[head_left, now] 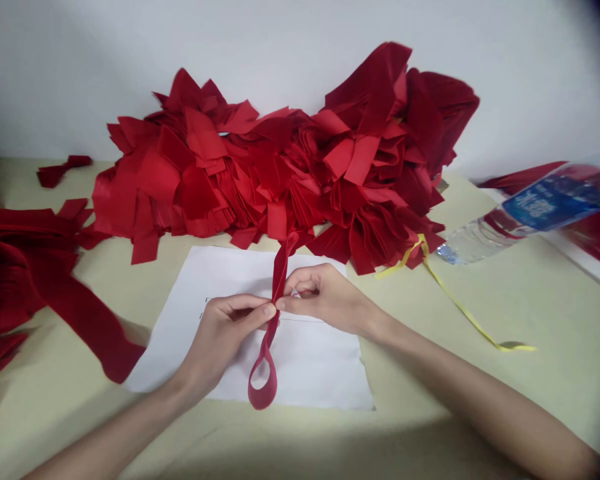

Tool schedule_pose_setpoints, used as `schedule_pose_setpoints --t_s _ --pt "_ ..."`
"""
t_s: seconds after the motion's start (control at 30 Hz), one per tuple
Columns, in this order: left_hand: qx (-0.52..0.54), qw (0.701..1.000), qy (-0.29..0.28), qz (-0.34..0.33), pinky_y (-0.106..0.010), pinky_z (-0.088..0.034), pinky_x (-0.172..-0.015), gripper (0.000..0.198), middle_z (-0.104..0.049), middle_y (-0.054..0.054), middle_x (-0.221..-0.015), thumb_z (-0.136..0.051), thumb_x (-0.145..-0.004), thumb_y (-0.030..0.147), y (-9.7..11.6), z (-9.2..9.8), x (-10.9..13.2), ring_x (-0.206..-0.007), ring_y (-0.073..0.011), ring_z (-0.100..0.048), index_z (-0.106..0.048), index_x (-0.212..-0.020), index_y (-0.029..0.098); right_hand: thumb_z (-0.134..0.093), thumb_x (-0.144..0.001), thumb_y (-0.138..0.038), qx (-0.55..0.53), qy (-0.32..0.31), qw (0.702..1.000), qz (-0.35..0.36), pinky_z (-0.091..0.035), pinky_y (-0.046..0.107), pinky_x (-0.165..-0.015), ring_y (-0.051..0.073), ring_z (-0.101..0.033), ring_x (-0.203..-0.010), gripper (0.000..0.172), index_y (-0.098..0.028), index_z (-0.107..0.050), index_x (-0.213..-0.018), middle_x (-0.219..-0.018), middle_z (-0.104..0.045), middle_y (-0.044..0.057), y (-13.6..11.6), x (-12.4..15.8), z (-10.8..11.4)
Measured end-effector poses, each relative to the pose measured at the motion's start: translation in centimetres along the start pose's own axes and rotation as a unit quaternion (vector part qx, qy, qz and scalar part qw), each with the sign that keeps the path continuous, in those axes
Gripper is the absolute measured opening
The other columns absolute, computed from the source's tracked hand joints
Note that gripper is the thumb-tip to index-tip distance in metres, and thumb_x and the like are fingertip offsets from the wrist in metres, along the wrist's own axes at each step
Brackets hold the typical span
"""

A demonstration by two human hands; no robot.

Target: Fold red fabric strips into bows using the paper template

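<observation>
At six o'clock, over the white paper point(320, 367), the left hand point(220, 340) and right hand point(325, 300) pinch a red strip point(280, 277) between pressed fingers point(250, 305) above its small loop point(257, 399) (a slackened pinch could let the strip slip and the loop fall open).

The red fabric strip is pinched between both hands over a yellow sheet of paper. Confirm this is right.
Wrong colour: the rectangular paper sheet is white, not yellow, as the head view shows. The red fabric strip is pinched between the left hand and the right hand over that sheet.
</observation>
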State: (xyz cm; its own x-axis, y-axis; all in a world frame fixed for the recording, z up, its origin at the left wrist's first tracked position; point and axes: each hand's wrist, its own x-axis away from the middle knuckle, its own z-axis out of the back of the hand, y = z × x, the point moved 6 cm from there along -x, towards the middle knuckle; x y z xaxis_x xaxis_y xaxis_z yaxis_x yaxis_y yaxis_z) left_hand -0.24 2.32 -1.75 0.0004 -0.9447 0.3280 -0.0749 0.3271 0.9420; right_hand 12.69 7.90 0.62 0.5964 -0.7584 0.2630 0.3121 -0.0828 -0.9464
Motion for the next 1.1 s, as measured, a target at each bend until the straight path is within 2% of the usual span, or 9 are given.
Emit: schedule_pose_setpoints --t_s 0.2,0.3,0.43,0.57,0.73,0.83,0.97,1.1 --pt "-0.019 1.000 0.013 -0.020 -0.026 -0.045 -0.062 0.009 -0.069 -0.003 -0.066 -0.073 -0.066 0.027 0.3 0.0 0.1 -0.064 -0.0167 -0.057 -0.074 -0.066 0.018 -0.064 -0.071 -0.024 0.003 -0.013 1.000 -0.001 -0.021 0.019 -0.042 0.003 -0.027 -0.044 0.012 -0.013 -0.061 -0.068 -0.049 -0.039 -0.008 -0.1 0.2 -0.3" --pt "-0.019 1.000 0.005 -0.012 -0.026 -0.044 -0.063 0.012 -0.067 -0.003 -0.063 -0.073 -0.067 0.028 0.0 0.1 0.0 -0.063 -0.0157 -0.056 -0.072 -0.063 0.017 -0.064 -0.070 -0.021 0.000 -0.019 1.000 -0.009 -0.021 0.019 -0.042 0.003 -0.027 -0.044 0.010 -0.013 -0.060 -0.066 -0.048 -0.037 -0.009 -0.2 0.4 -0.5" --pt "0.049 0.998 -0.039 0.029 -0.023 -0.043 -0.067 0.010 -0.066 -0.002 -0.066 -0.071 -0.071 0.027 -0.3 -0.3 -0.1 -0.068 -0.0136 -0.055 -0.072 -0.068 0.018 -0.063 -0.074 -0.024 0.001 -0.032 0.999 0.010 -0.018 0.020 -0.041 0.003 -0.025 -0.044 0.012 -0.013 -0.060 -0.069 -0.047 -0.033 -0.010 -0.5 0.5 -0.5" --pt "0.126 0.984 -0.096 0.081 -0.020 -0.042 -0.064 0.015 -0.066 -0.002 -0.067 -0.066 -0.077 0.027 -0.6 -0.8 -0.1 -0.064 -0.0108 -0.055 -0.071 -0.067 0.017 -0.063 -0.078 -0.030 0.021 -0.048 0.998 0.045 -0.015 0.021 -0.041 0.003 -0.021 -0.044 0.017 -0.015 -0.061 -0.071 -0.048 -0.028 -0.009 -1.6 0.8 0.1" --pt "0.220 0.958 -0.155 0.101 -0.017 -0.042 -0.060 0.017 -0.064 -0.002 -0.069 -0.067 -0.078 0.029 -1.4 -1.2 0.0 -0.065 -0.0097 -0.056 -0.069 -0.068 0.016 -0.061 -0.079 -0.028 0.004 -0.048 0.997 0.051 -0.015 0.022 -0.042 0.004 -0.021 -0.044 0.014 -0.016 -0.062 -0.072 -0.049 -0.028 -0.009 -2.8 1.6 0.6" --pt "0.254 0.949 -0.161 0.100 -0.017 -0.042 -0.057 0.015 -0.063 -0.002 -0.068 -0.070 -0.074 0.031 -1.9 -1.2 0.0 -0.063 -0.0100 -0.056 -0.070 -0.071 0.016 -0.059 -0.081 -0.027 -0.012 -0.066 0.995 0.068 -0.018 0.022 -0.043 0.003 -0.024 -0.043 0.014 -0.017 -0.063 -0.072 -0.049 -0.034 -0.008 -3.4 2.0 0.3" --pt "0.276 0.940 -0.182 0.078 -0.018 -0.041 -0.057 0.016 -0.064 -0.002 -0.067 -0.072 -0.073 0.032 -1.8 -1.2 0.1 -0.062 -0.0107 -0.056 -0.070 -0.071 0.016 -0.065 -0.076 -0.028 -0.034 -0.084 0.995 0.031 -0.021 0.020 -0.044 0.003 -0.028 -0.044 0.014 -0.016 -0.063 -0.071 -0.049 -0.038 -0.009 -3.1 1.9 0.2" --pt "0.274 0.920 -0.266 0.084 -0.021 -0.039 -0.055 0.018 -0.065 -0.002 -0.062 -0.071 -0.073 0.033 -1.1 -2.1 0.8 -0.057 -0.0116 -0.057 -0.070 -0.069 0.016 -0.070 -0.070 -0.027 -0.043 -0.120 0.992 -0.015 -0.022 0.018 -0.042 0.003 -0.031 -0.046 0.015 -0.013 -0.065 -0.074 -0.051 -0.042 -0.008 -2.2 1.6 0.3"
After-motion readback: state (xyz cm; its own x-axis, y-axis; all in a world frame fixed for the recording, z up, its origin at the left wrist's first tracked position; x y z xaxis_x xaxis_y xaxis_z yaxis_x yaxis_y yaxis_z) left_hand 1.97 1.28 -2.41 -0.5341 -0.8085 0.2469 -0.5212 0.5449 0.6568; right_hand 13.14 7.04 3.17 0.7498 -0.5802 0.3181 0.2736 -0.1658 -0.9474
